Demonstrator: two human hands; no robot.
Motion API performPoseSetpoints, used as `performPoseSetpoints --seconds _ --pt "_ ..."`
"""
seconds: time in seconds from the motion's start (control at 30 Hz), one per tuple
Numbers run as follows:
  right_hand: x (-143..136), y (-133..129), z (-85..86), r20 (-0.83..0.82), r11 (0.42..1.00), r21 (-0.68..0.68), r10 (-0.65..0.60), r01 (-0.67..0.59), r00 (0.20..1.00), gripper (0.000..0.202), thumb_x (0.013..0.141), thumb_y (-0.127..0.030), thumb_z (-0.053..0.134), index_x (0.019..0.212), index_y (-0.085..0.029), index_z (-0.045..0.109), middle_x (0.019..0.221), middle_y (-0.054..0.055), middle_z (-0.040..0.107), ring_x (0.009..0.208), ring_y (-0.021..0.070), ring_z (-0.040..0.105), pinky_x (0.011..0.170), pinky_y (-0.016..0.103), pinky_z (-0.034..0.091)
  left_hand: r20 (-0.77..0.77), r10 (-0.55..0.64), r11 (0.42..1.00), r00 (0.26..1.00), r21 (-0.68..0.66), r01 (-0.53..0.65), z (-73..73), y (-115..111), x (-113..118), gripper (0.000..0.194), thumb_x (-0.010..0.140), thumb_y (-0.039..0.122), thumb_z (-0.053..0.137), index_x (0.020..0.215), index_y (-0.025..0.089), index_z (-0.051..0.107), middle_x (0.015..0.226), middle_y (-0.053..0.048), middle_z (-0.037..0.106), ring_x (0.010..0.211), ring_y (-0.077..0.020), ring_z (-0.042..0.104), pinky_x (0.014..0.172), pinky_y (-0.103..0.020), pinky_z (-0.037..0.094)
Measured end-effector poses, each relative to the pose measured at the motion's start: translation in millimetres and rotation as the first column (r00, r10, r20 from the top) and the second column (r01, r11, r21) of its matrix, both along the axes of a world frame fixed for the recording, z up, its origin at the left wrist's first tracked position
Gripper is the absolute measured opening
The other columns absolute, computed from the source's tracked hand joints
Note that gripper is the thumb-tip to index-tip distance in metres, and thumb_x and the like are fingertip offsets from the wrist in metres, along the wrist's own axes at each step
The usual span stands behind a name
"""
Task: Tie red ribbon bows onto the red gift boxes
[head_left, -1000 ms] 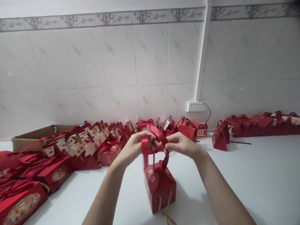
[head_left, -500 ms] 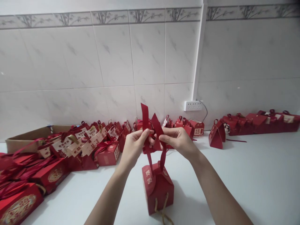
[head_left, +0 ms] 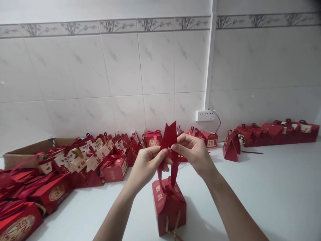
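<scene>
A small red gift box (head_left: 170, 209) stands upright on the white table in front of me, with gold lettering on its curved lid flap. A gold cord (head_left: 176, 222) hangs from its near side. From the top of the box rises a dark red ribbon (head_left: 175, 172) in two lengths, their pointed ends held together above the lid. My left hand (head_left: 147, 164) pinches the ribbon between thumb and fingers. On the other side my right hand (head_left: 194, 152) pinches the ribbon too, close to the left fingertips. Some fingers are hidden behind the ribbon.
Many red gift boxes (head_left: 56, 190) with ribbons and tags crowd the left side, beside an open cardboard box (head_left: 27, 152). More red boxes (head_left: 278, 134) line the wall at right. A white power socket (head_left: 205, 116) is on the tiled wall (head_left: 120, 67).
The two ribbon ends, apart before, now meet and overlap. My hands have come slightly closer together and a little lower. The camera view has tilted up slightly.
</scene>
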State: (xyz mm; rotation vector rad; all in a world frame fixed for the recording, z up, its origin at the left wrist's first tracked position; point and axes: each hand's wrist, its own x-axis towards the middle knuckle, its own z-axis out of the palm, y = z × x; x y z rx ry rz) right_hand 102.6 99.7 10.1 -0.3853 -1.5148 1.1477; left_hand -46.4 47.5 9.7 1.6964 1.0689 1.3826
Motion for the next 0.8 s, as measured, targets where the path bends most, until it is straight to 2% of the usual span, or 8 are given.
performPoseSetpoints --seconds 0.13,0.2,0.3,0.4,0.53,0.67,0.73,0.8 --pt "-2.5 -2.4 -1.4 0.094 0.995 0.080 -0.061 0.054 0.994 0.024 0.066 -0.033 0.076 0.068 -0.019 0.057 0.062 -0.004 0.052 0.058 0.0093 0.048 0.052 0.023 0.039 -0.145 0.022 0.999 0.989 0.040 -0.017 3.0 -7.8 0.5 0.034 0.086 0.035 0.051 0.061 0.014 0.061 0.046 0.000 0.054 0.041 -0.0073 0.048 0.042 -0.017 0.036" --pt "-5.4 -2.6 -3.4 0.111 0.994 0.092 -0.074 0.064 0.991 0.027 0.066 -0.033 0.076 0.069 -0.019 0.053 0.063 -0.005 0.049 0.057 0.0090 0.046 0.051 0.022 0.038 -0.210 -0.002 0.999 0.978 0.031 0.008 3.2 -10.6 -1.2 0.031 0.085 0.031 0.051 0.062 0.014 0.062 0.048 0.001 0.053 0.042 -0.0067 0.046 0.041 -0.017 0.033" --pt "-10.7 -3.9 -6.6 0.104 0.999 0.020 -0.039 0.037 0.994 0.041 0.060 -0.032 0.080 0.087 -0.022 0.049 0.071 -0.005 0.053 0.059 0.0102 0.052 0.050 0.022 0.042 -0.233 -0.065 0.998 0.970 -0.004 0.065 1.8 -10.0 -5.8 0.030 0.083 0.034 0.054 0.064 0.013 0.065 0.048 0.000 0.052 0.041 -0.0065 0.042 0.039 -0.018 0.030" --pt "-16.2 -6.8 -8.6 0.122 0.999 -0.032 0.004 0.000 0.992 0.056 0.059 -0.032 0.080 0.104 -0.024 0.047 0.077 -0.002 0.060 0.060 0.0127 0.058 0.051 0.025 0.047 -0.217 -0.053 0.999 0.975 -0.011 0.052 -0.9 -3.8 -10.6 0.049 0.086 0.046 0.048 0.055 0.012 0.064 0.039 0.000 0.046 0.038 -0.0068 0.039 0.040 -0.020 0.028" --pt "-20.9 -6.8 -9.7 0.139 0.997 -0.028 -0.072 0.076 0.988 0.043 0.062 -0.034 0.079 0.094 -0.021 0.054 0.065 -0.003 0.061 0.050 0.0116 0.058 0.052 0.027 0.049 -0.108 -0.069 0.995 0.992 -0.075 0.061 -5.2 6.7 -13.7 0.053 0.087 0.049 0.044 0.055 0.012 0.065 0.041 -0.002 0.050 0.038 -0.0073 0.042 0.041 -0.021 0.030" --pt "-19.3 1.7 -10.9 0.146 0.993 -0.049 0.114 -0.108 0.983 0.033 0.066 -0.043 0.074 0.079 -0.017 0.059 0.054 -0.002 0.060 0.048 0.0144 0.059 0.057 0.032 0.052 0.116 -0.156 0.973 0.981 -0.153 0.173 -9.8 16.6 -16.0 0.049 0.086 0.046 0.047 0.055 0.011 0.062 0.043 -0.003 0.053 0.037 -0.0063 0.040 0.041 -0.020 0.031" --pt "-16.9 6.9 -12.0 0.111 0.995 -0.026 0.102 -0.100 0.989 0.032 0.068 -0.045 0.072 0.077 -0.017 0.061 0.060 0.001 0.063 0.056 0.0162 0.062 0.061 0.034 0.053 0.215 -0.137 0.971 0.967 -0.162 0.174 -12.1 22.7 -17.9 0.044 0.084 0.044 0.051 0.056 0.011 0.060 0.045 -0.003 0.054 0.037 -0.0061 0.041 0.041 -0.020 0.032" --pt "-14.2 10.7 -13.4 0.097 0.997 0.075 -0.002 -0.005 0.995 0.029 0.070 -0.044 0.072 0.080 -0.018 0.063 0.075 0.002 0.065 0.069 0.0168 0.064 0.068 0.035 0.053 0.291 -0.064 0.977 0.955 -0.177 0.119 -14.2 29.4 -20.0 0.040 0.080 0.044 0.056 0.057 0.011 0.059 0.046 -0.001 0.053 0.037 -0.0065 0.043 0.041 -0.019 0.034"
